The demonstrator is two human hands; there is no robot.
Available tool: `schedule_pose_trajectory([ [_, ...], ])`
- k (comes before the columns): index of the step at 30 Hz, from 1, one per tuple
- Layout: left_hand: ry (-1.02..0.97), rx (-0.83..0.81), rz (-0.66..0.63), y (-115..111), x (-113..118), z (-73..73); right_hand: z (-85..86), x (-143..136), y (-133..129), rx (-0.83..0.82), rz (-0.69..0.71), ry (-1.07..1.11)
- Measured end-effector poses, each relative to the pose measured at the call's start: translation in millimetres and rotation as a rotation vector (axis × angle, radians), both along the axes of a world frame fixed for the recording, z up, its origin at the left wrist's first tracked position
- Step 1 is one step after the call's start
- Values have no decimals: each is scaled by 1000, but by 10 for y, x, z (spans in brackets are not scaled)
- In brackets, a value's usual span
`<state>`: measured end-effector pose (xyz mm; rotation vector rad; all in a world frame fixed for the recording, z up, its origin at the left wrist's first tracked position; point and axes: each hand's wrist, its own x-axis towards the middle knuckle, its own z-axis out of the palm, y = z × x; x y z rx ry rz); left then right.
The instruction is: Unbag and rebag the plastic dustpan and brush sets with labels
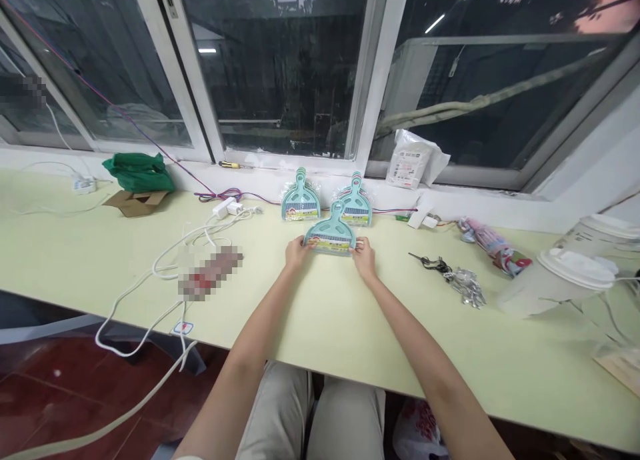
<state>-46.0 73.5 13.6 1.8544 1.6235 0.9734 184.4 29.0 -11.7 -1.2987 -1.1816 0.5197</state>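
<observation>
Fingers of your left hand (297, 252) grip the lower left corner of the front dustpan set (330, 229); those of your right hand (364, 257) grip its lower right corner. Handle points up, label faces you. Maintain equal pressure at both corners, thumbs clear of the label, so that the wide edge stays level and the thin wrapping does not slip. Whether the lower edge bears on the worktop (325, 320) cannot be told; support the weight accordingly. Behind it, the left stack (301, 205) and right stack (363, 197) stand near the wall (265, 183), handles up. The front set overlaps the right stack in view; contact cannot be confirmed. Move slowly here, as a knock could tip either stack. Watch the purple cord (265, 198) running behind.
</observation>
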Motion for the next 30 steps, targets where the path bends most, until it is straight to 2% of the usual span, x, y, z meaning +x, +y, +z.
schedule_pose_trajectory([
  [3, 151, 28, 81, 280, -316, -25, 92, -313, 447, -14, 46, -161],
  [7, 158, 70, 133, 716, -574, -87, 117, -712, 1008, -40, -9, -276],
  [12, 87, 114, 157, 1265, -655, -156, 71, -915, 1578, -67, -83, -380],
  [16, -23, 216, 205, 1627, -620, -204, 66, -941, 1896, 27, -186, -489],
  [20, -151, 203, 221, 1870, -563, -213, 44, -1000, 2100, 0, -182, -552],
  [23, -121, 181, 185, 1948, -547, -216, 33, -1062, 2165, -33, -165, -539],
  [26, -81, 168, 161, 1964, -556, -233, 78, -1076, 2111, 47, -189, -542],
  [28, -75, 176, 178, 1954, -568, -244, 134, -992, 2021, 137, -299, -531],
  [30, -77, 207, 192, 1930, -579, -241, 179, -792, 1913, 214, -517, -445],
])
